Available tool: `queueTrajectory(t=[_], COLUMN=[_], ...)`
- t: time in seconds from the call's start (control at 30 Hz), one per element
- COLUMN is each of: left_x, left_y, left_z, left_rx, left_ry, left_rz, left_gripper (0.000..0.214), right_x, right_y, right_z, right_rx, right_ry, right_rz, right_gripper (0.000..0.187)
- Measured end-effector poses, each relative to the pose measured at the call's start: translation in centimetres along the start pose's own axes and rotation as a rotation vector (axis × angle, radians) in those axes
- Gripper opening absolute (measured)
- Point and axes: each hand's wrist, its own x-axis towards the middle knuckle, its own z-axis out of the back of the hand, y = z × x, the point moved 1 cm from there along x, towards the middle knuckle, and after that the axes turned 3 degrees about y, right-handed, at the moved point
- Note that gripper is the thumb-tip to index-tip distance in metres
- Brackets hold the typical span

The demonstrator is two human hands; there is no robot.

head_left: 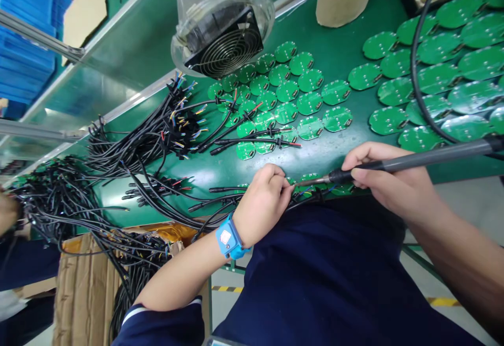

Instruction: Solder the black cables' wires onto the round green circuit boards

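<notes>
My right hand [391, 180] grips a soldering iron [429, 155] by its dark handle, with the tip pointing left. That tip reaches a spot just beside the fingers of my left hand [260, 204], over green circuit boards [342, 190] at the table's near edge. My left fingers are pinched together, and what they hold is hidden beneath them. A black cable [305, 200] with thin coloured wires lies under and beside the iron's tip. A blue wrist strap [231, 238] is around my left wrist.
Rows of round green boards [310, 103] cover the table's middle and right. Bundled black cables [136, 144] lie at left. A fan [228, 41] hangs above. A cardboard box [84, 288] holds more cables. The iron's cord [414, 67] loops at right. Another person's hand [7, 213] shows far left.
</notes>
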Motion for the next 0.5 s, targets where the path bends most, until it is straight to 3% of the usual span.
queueTrajectory(t=[0.13, 0.33, 0.5], left_x=[-0.1, 0.0, -0.1], left_y=[0.0, -0.2, -0.3], left_z=[0.0, 0.1, 0.0], left_rx=[0.006, 0.0, 0.013], left_ry=[-0.008, -0.008, -0.011], left_rz=[-0.006, 0.001, -0.006], left_gripper=[0.009, 0.009, 0.011], right_x=[0.2, -0.7, -2.4], right_y=[0.0, -0.1, -0.2], right_z=[-0.1, 0.5, 0.8], right_rx=[0.068, 0.386, 0.338], right_ry=[-0.02, -0.281, -0.349], right_rz=[-0.041, -0.002, 0.018], right_gripper=[0.005, 0.009, 0.006])
